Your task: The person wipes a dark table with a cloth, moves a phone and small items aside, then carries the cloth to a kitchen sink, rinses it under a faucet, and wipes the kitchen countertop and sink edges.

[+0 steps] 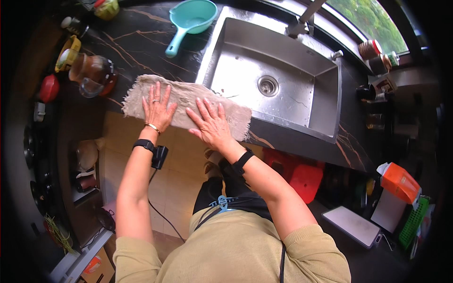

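Observation:
A beige cloth (184, 92) with frayed ends lies folded in a long strip over the counter's front edge and the left front rim of the steel sink (238, 76). My left hand (158, 108) rests flat on the cloth's left half, fingers apart and pointing away from me. On its right half, my right hand (211, 123) presses with spread fingers, the thumb out to the left. Neither hand grips the fabric. What lies under the cloth is hidden.
A turquoise ladle (193, 22) sits on the black veined countertop (141, 46) behind the cloth. Left of it stands a glass jug (92, 75). The tap (299, 26) rises behind the sink. Jars (370, 49) line the window side. A red stool (306, 182) is below the counter.

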{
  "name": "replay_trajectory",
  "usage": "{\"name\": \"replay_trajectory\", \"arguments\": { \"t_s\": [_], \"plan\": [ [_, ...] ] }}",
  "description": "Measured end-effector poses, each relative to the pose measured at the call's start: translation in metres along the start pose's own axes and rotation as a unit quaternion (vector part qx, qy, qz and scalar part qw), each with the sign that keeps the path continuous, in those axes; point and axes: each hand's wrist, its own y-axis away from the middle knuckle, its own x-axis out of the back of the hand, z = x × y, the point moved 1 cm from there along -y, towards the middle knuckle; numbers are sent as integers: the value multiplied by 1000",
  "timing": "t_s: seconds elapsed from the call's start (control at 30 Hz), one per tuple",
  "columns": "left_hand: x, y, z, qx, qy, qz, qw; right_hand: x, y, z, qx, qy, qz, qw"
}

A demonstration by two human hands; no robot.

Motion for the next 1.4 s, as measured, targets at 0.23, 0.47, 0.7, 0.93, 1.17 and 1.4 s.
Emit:
{"name": "replay_trajectory", "arguments": {
  "t_s": [0.23,0.47,0.7,0.93,1.17,1.4],
  "plan": [
    [-14,13,91,8,15,19,1000,40,56,56,-11,63,-52,997],
    [-22,20,233,-48,119,-43,991,100,151,136,-75,81,-160,981],
    [-17,26,253,-105,203,-36,973,108,199,159,-81,101,-190,973],
    [-3,17,132,-105,159,15,982,75,112,87,-22,72,-202,977],
    [9,-7,-24,-77,94,-22,992,24,-7,14,88,5,-146,985],
    [21,-51,-98,98,12,-108,989,-28,-104,-37,94,-22,-91,991]
  ]
}}
